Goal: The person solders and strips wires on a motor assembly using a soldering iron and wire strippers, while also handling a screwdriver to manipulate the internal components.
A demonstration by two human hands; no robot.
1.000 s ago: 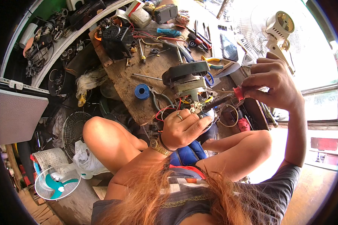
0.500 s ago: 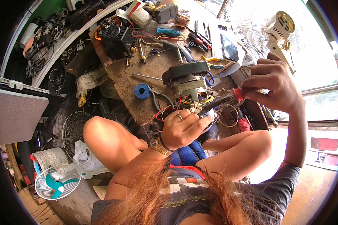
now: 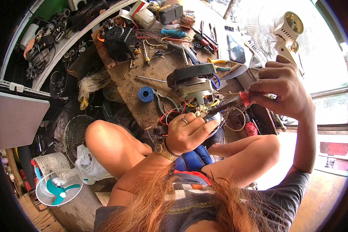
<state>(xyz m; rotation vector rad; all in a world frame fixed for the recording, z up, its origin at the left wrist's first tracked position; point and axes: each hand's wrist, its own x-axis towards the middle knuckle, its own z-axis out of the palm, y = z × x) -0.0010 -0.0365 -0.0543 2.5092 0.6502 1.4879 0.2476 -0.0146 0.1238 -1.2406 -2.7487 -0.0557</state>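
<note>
My left hand (image 3: 189,133), with a ring and a gold watch, is closed at the near end of an electric fan motor (image 3: 197,91). The motor has a dark round housing on top, a pale metal core and a small metal gear part (image 3: 202,111) at my fingertips. Raised at the right, my right hand (image 3: 278,85) grips the red end of a dark-shafted tool (image 3: 230,104); its exact kind is unclear. The shaft slopes down-left to the gear part, and its tip is partly hidden by my left fingers. Red and yellow wires (image 3: 170,115) hang beside the motor.
A blue spool (image 3: 146,94) and pliers (image 3: 166,104) lie left of the motor on the wooden board (image 3: 123,83). Beyond are a black housing (image 3: 120,43), screwdrivers (image 3: 146,54), yellow-handled pliers (image 3: 218,63) and a phone (image 3: 236,48). A white fan (image 3: 288,29) stands far right.
Almost nothing differs. The red end of the tool in my right hand has shifted very slightly, while my left hand stays in place on the motor.
</note>
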